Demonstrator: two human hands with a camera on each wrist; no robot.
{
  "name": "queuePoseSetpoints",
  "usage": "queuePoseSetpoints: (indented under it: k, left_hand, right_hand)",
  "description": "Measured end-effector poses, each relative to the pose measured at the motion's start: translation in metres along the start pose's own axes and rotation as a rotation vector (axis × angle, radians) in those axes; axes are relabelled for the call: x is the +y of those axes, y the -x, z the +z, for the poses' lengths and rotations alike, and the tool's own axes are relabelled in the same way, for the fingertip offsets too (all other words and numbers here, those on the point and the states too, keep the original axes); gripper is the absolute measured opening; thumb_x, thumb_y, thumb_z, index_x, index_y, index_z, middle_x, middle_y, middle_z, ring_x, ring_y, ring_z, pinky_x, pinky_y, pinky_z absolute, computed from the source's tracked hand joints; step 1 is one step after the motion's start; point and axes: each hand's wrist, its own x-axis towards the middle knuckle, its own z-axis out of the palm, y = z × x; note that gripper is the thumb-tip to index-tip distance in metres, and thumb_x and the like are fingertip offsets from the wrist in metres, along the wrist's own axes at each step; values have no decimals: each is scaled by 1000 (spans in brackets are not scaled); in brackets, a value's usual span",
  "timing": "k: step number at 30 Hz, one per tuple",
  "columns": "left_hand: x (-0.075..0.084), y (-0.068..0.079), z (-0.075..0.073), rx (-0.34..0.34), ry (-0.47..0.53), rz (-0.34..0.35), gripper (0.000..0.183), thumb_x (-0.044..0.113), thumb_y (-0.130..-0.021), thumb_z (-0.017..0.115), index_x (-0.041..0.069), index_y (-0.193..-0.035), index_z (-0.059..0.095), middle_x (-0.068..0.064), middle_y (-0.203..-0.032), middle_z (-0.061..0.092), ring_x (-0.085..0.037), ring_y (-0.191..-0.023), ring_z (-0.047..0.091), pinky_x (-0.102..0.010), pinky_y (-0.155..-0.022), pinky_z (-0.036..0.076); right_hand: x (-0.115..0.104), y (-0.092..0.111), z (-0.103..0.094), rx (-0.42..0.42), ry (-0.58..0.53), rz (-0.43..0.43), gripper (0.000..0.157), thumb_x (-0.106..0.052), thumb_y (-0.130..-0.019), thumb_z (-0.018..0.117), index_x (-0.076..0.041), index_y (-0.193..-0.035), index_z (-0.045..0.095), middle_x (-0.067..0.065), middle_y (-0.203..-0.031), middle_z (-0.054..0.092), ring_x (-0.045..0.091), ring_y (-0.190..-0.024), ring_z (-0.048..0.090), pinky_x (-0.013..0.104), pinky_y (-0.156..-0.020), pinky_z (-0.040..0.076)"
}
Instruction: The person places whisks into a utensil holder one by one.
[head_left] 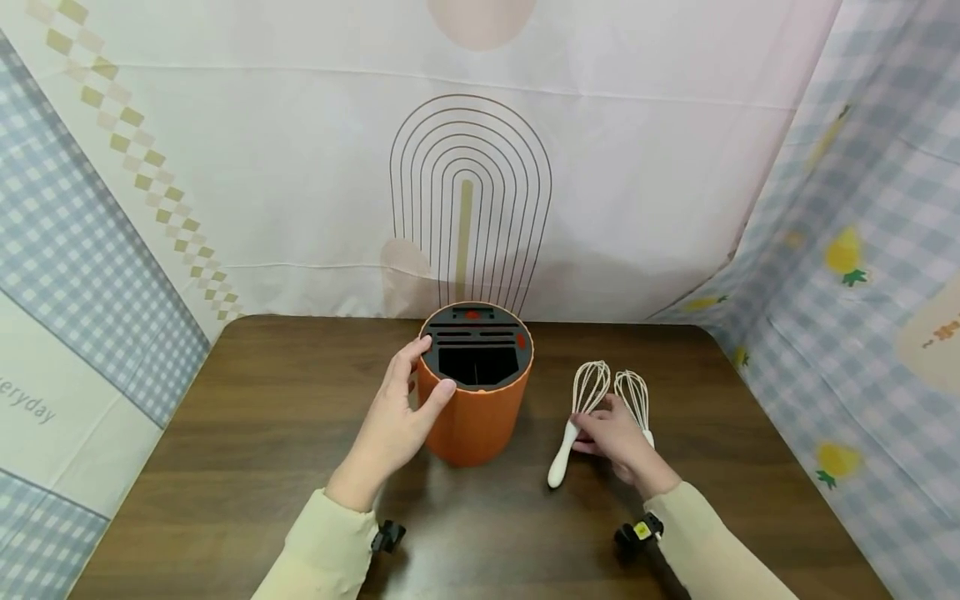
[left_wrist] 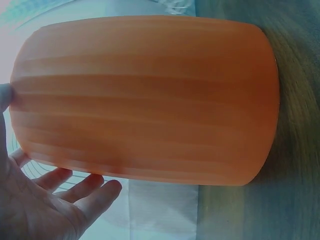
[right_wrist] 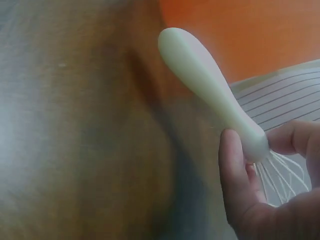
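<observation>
An orange cylindrical utensil holder [head_left: 471,429] with a dark slotted top insert [head_left: 480,333] stands upright on the table. My left hand [head_left: 390,425] rests against its left side, thumb at the front rim and fingers spread. In the left wrist view the ribbed orange wall [left_wrist: 150,100] fills the middle, with the fingers [left_wrist: 102,195] splayed along it. My right hand [head_left: 615,437] pinches a whisk with a white handle [right_wrist: 200,75] where the cream wires begin. Its wire head points away from me. A second whisk [head_left: 632,392] lies just beyond, partly hidden by that hand.
The brown wooden table [head_left: 300,375] ends at a white patterned cloth [head_left: 300,192] hung behind the holder. Blue checked cloth [head_left: 817,333] hangs along the right side and more checked cloth [head_left: 75,192] along the left.
</observation>
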Motion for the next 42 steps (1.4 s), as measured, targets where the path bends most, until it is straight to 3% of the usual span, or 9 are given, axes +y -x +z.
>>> queuePoseSetpoints:
  k: [2,9,18,26,35,39,42]
  left_hand:
    - [0,0,0,3,-1,3,66,48,-94,58,31,-150,27,7,-154,24,-21,-134,36,-45,-108,35]
    - [-1,-1,0,11,-1,13,65,46,-94,59,31,-149,28,7,-153,27,-22,-133,38,-44,-107,37]
    - [-2,-2,1,6,-9,11,65,47,-94,58,33,-149,27,8,-153,27,-21,-132,39,-44,-107,37]
    - [-3,-2,2,8,-9,11,63,47,-96,56,32,-149,27,7,-153,27,-22,-133,39,-44,-108,35]
    - [-4,-3,0,2,48,8,60,41,-96,58,33,-148,30,6,-152,28,-23,-133,39,-45,-108,36]
    - [-1,-4,-1,-10,83,1,60,34,-96,61,28,-148,31,2,-153,29,-26,-134,39,-47,-108,35]
    - [12,-2,-5,-24,106,-4,60,26,-97,60,20,-149,31,-5,-153,29,-31,-134,38,-51,-108,33]
  right_hand:
    - [-7,3,-2,-3,-25,-44,83,-3,-92,60,2,-149,0,18,-101,62,19,-76,64,37,-72,58]
    - [-36,14,-7,-18,-74,-219,63,0,-92,60,-1,-140,18,16,-101,59,19,-83,65,39,-74,58]
    - [-75,31,-15,-45,-186,-393,69,0,-93,61,-5,-145,16,11,-106,57,16,-88,65,38,-74,58]
    - [-101,45,-4,-29,-372,-552,67,8,-90,61,-10,-142,22,12,-109,60,19,-97,65,37,-74,58]
    - [-124,52,9,7,-517,-666,72,7,-92,58,-9,-148,15,18,-111,56,24,-106,60,38,-76,57]
    - [-132,53,18,19,-556,-694,69,8,-91,59,-11,-146,19,19,-109,56,24,-105,59,38,-76,57]
    - [-136,53,26,17,-555,-712,70,8,-91,59,-11,-146,19,19,-109,56,24,-105,59,38,-77,57]
